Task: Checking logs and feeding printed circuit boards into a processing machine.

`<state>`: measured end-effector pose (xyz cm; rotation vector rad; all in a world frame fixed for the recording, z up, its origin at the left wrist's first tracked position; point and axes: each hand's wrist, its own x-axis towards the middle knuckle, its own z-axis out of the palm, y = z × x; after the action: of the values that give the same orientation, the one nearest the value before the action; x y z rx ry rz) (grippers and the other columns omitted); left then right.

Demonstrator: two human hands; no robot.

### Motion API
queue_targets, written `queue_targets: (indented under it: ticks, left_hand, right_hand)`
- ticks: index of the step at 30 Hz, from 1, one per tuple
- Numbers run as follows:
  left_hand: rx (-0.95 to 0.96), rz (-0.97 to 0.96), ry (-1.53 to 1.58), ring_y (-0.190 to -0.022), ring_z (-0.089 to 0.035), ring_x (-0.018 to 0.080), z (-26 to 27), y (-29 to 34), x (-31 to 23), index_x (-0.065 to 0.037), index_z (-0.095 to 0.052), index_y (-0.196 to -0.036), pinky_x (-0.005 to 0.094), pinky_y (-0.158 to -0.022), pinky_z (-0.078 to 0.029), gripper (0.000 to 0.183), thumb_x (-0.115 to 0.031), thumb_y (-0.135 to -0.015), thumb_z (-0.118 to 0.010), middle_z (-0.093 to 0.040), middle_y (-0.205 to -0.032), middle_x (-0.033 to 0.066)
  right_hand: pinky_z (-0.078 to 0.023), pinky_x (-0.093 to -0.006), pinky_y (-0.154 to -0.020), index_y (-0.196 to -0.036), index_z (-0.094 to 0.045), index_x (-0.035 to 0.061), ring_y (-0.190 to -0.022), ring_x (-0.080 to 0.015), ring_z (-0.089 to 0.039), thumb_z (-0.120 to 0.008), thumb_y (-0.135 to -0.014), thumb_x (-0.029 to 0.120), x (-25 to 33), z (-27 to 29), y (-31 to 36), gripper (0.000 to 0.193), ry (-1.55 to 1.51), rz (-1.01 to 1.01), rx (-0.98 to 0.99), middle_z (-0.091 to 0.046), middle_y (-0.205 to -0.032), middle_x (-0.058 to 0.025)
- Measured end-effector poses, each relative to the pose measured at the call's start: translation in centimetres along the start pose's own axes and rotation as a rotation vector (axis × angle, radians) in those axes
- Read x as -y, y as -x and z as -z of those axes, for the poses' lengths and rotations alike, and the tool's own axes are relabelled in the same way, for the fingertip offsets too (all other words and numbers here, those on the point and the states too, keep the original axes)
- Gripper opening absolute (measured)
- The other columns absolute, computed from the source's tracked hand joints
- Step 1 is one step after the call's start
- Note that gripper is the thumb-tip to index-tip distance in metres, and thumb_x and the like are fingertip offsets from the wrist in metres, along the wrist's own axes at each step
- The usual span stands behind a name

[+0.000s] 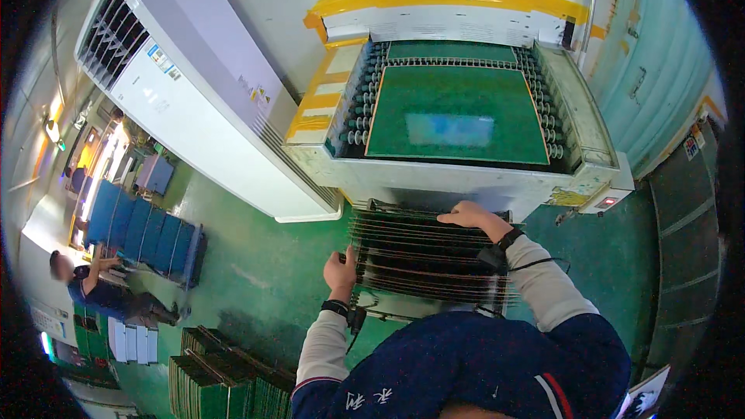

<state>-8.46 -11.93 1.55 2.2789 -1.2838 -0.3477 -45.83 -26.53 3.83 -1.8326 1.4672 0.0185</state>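
Note:
Below me stands a rack (427,257) of thin, dark panels set on edge in several close rows. At its left side my left hand (340,273) is closed with the thumb up, against the panel ends; what its fingers grip is hidden. Over the rack's far right part, my right hand (472,217) has its fingers bent together at the top edge of the farthest panels. Whether it pinches one cannot be made out. Just beyond the rack, a large green panel (458,97) lies flat on the rollers of a conveyor machine (466,174), with another green panel (450,50) behind it.
A tall white air conditioner (209,109) stands left of the machine. More green panels (225,372) stand upright at the lower left. Farther left, a person (101,287) is beside a cart with blue stacks (143,229). Dark grey panelling (687,248) bounds the right.

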Motion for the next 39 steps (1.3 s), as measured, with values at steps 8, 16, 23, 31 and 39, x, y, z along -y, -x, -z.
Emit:
queue_targets:
  ticks: [8, 16, 23, 31, 39]
  left_hand:
    - [-0.008, -0.022, 0.013, -0.076, -0.061, 0.0437, 0.2, 0.1, -0.4, 0.001, -0.059, -0.078, 0.0517, -0.067, -0.046, 0.058, -0.055, -0.09, -0.058, -0.063, -0.076, 0.0235]
    - [-0.065, -0.05, 0.024, -0.067, -0.063, 0.0404, 0.0, 0.2, -0.7, -0.001, -0.06, -0.072, 0.0499, -0.064, -0.049, 0.054, -0.053, -0.088, -0.062, -0.064, -0.069, 0.0193]
    - [-0.047, -0.046, 0.016, -0.07, -0.064, 0.0402, -0.1, 0.1, -0.4, -0.001, -0.061, -0.071, 0.0492, -0.066, -0.05, 0.054, -0.053, -0.088, -0.062, -0.066, -0.072, 0.0199]
    - [-0.038, -0.03, 0.017, -0.072, -0.065, 0.0411, 0.2, 0.2, -0.3, -0.001, -0.062, -0.074, 0.0498, -0.067, -0.05, 0.055, -0.054, -0.088, -0.062, -0.066, -0.073, 0.0202]
    - [-0.049, -0.032, 0.018, -0.072, -0.064, 0.0419, 0.4, 0.4, -0.7, -0.001, -0.062, -0.075, 0.0497, -0.066, -0.049, 0.054, -0.053, -0.088, -0.062, -0.066, -0.073, 0.0206]
  right_hand:
    - [-0.05, -0.0407, -0.086, -0.098, -0.074, -0.0037, -0.1, -0.0313, -0.067, -0.072, -0.064, 0.076, -1.8, -0.6, -1.6, 0.087, -0.276, -0.036, -0.075, -0.072, -0.104, -0.0186]
    - [-0.047, -0.0429, -0.089, -0.11, -0.069, -0.0074, -0.104, -0.0349, -0.063, -0.074, -0.069, 0.068, -1.2, 0.7, -1.6, 0.086, -0.248, -0.061, 0.004, -0.067, -0.113, -0.0227]
    - [-0.049, -0.0403, -0.082, -0.099, -0.073, -0.0037, -0.093, -0.0296, -0.066, -0.073, -0.071, 0.067, -1.3, 0.4, -1.3, 0.076, -0.26, -0.012, -0.083, -0.071, -0.096, -0.0188]
    - [-0.053, -0.0481, -0.079, -0.091, -0.076, 0.0111, -0.088, -0.0365, -0.069, -0.058, -0.079, 0.074, 1.0, -0.3, 1.6, 0.066, 0.104, 0.043, -0.302, -0.072, -0.088, -0.0173]
    - [-0.054, -0.0477, -0.076, -0.088, -0.076, 0.0119, -0.084, -0.035, -0.069, -0.056, -0.08, 0.075, 1.2, -0.5, 1.8, 0.067, 0.131, 0.06, -0.325, -0.072, -0.085, -0.0145]
